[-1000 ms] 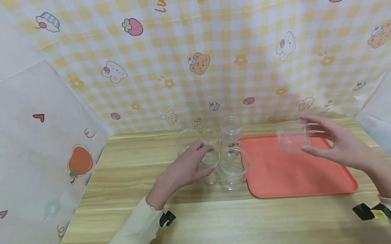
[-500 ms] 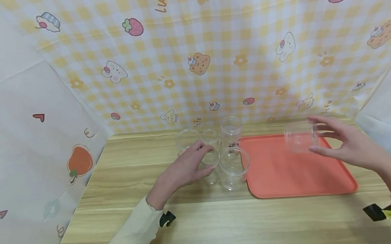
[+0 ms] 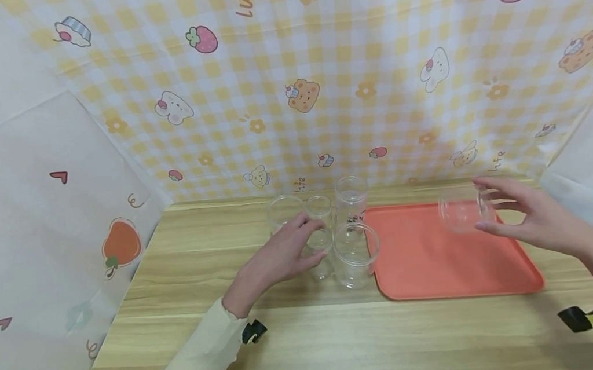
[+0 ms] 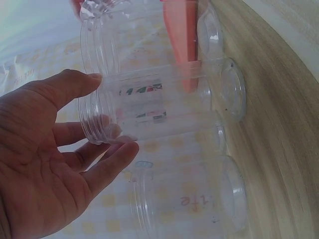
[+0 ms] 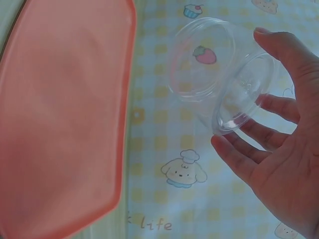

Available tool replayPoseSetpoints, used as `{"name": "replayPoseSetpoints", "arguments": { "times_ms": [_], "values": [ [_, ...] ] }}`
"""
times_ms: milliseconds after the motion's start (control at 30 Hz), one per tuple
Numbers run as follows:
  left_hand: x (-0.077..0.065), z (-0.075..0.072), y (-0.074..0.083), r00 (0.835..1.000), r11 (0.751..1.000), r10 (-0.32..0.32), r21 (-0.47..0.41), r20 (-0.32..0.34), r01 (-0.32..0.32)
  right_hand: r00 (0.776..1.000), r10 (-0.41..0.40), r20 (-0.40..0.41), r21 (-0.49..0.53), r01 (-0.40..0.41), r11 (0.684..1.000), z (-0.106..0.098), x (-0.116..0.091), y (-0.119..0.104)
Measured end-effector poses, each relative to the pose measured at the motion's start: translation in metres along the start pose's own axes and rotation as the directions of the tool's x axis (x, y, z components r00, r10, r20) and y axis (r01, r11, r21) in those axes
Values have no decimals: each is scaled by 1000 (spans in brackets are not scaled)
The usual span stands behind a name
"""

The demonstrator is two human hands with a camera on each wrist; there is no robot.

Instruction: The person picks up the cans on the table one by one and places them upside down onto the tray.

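Observation:
My left hand [image 3: 283,254] curls round the threaded neck of a clear plastic jar [image 4: 164,102], which stands upright on the table among other jars. In the left wrist view its thumb and fingertips lie along either side of the rim. Over the back of the red tray [image 3: 449,266], my right hand [image 3: 531,219] holds a short clear plastic jar [image 3: 459,211] on its side in the air. The right wrist view shows thumb and fingers round this jar's base end [image 5: 244,94], with its open mouth pointing away from the palm.
A wide clear jar [image 3: 355,270] stands just right of my left hand, close to the tray's left edge. Behind are a taller jar [image 3: 352,204], a narrow jar [image 3: 319,205] and another wide jar [image 3: 282,206]. A checked yellow cloth [image 3: 273,152] hangs behind the table.
My right hand has moved right with the short jar, and the jar's mouth has turned slightly toward the head camera. My left hand stays in place on its jar.

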State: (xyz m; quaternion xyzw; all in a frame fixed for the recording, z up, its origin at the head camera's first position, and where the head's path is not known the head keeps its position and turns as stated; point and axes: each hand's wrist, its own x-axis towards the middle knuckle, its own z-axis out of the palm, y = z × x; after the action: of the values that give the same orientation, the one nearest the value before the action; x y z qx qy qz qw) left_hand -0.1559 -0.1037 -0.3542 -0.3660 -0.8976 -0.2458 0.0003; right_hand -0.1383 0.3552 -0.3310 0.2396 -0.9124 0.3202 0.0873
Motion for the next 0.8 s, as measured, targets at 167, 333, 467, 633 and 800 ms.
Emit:
{"name": "replayPoseSetpoints", "arguments": {
  "times_ms": [167, 333, 467, 633, 800],
  "values": [
    [0, 0, 0, 1000, 1000, -2, 2, 1, 2, 1000, -6, 9, -40, 7, 999, -1, -2, 9],
    [0, 0, 0, 1000, 1000, -3, 12, 0, 3, 999, -21, 28, -82, 23, 996, -2, -1, 20],
    [0, -1, 1, 1000, 1000, 2, 18, -7, -2, 998, -28, 63, -105, 35, 994, -4, 2, 27],
    [-1, -2, 0, 1000, 1000, 11, 12, -11, -11, 988, 6, 156, -200, 26, 979, -8, 9, 32],
    [-2, -1, -1, 1000, 1000, 20, 2, -14, -20, 967, 98, 237, -219, -45, 975, -9, 17, 36]
  ]
}}
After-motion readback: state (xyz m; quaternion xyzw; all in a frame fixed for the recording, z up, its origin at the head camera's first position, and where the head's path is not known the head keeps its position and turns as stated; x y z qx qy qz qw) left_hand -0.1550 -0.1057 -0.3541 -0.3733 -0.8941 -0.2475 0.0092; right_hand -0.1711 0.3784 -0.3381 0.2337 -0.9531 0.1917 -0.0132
